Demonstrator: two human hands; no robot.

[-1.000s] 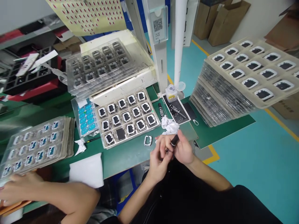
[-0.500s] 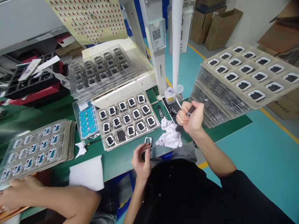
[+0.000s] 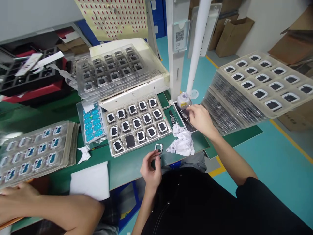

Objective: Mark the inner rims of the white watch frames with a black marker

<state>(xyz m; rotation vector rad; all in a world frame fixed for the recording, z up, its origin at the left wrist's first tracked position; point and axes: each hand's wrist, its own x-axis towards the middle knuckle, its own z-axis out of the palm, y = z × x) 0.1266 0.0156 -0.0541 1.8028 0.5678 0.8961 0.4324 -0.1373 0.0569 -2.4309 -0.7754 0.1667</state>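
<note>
My left hand point(image 3: 151, 168): palm turned inward, thumb and forefinger apart, fingertips at the near side of one loose white frame point(image 3: 161, 147); contact, and anything within the curl, I cannot tell. My right hand point(image 3: 201, 119): well apart from the left, fingers bent over the shallow box point(image 3: 194, 130); whether they grip anything, I cannot tell. Loose frame: lying on the worktop point(image 3: 124, 176), between the pocketed tray point(image 3: 139, 148) and the crumpled tissue point(image 3: 182, 143), probably put there to be within easy reach. Pocketed tray: rows of frames, each in its own recess, presumably to keep them from rubbing; one front-row recess shows a dark insert point(image 3: 130, 141) without a white frame. Box: low walls, likely to stop small items rolling; a bottle point(image 3: 183, 100) stands at its far end, a marker point(image 3: 171, 117) lies outside, beside it. Edges and room: the front edge of the worktop runs close to my left wrist; a green strip lies between tray and edge, giving that hand sideways passage; the tall tray stack point(image 3: 234, 98) bounds my right hand's outer side, and the white post point(image 3: 176, 71) rises behind the box.
</note>
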